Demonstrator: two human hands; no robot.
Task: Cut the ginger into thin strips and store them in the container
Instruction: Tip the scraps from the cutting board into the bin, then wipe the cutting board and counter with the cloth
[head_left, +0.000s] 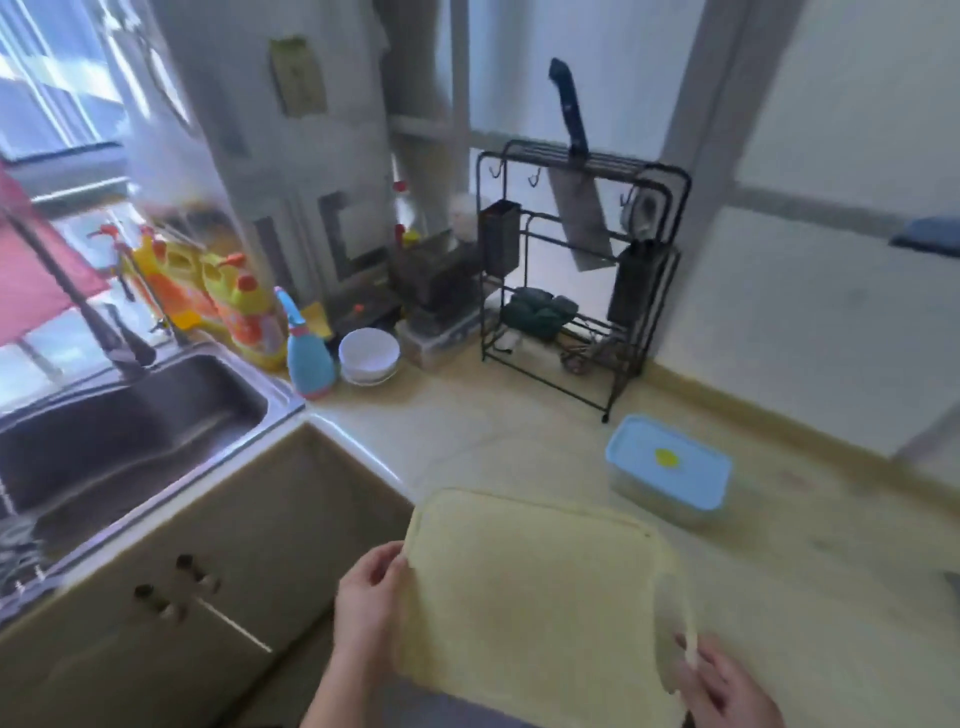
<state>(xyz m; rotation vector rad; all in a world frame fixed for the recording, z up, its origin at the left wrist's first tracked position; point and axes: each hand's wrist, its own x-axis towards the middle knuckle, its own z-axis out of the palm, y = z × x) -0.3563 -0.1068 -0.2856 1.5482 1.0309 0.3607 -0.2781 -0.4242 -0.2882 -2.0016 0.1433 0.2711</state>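
Both hands hold one pale yellow cutting board (535, 587) over the counter (779, 545) edge: the left hand (366, 597) grips its left rim, the right hand (727, 686) pinches its right rim. No ginger can be made out; the frame is blurred. One lidded blue container (670, 465) sits just beyond the board. One cleaver (579, 202) hangs in the black rack (582, 260).

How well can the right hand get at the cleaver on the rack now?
Probably not at once. The right hand grips the cutting board, as does the left hand. The cleaver hangs on the rack, beyond the board, with open counter between.
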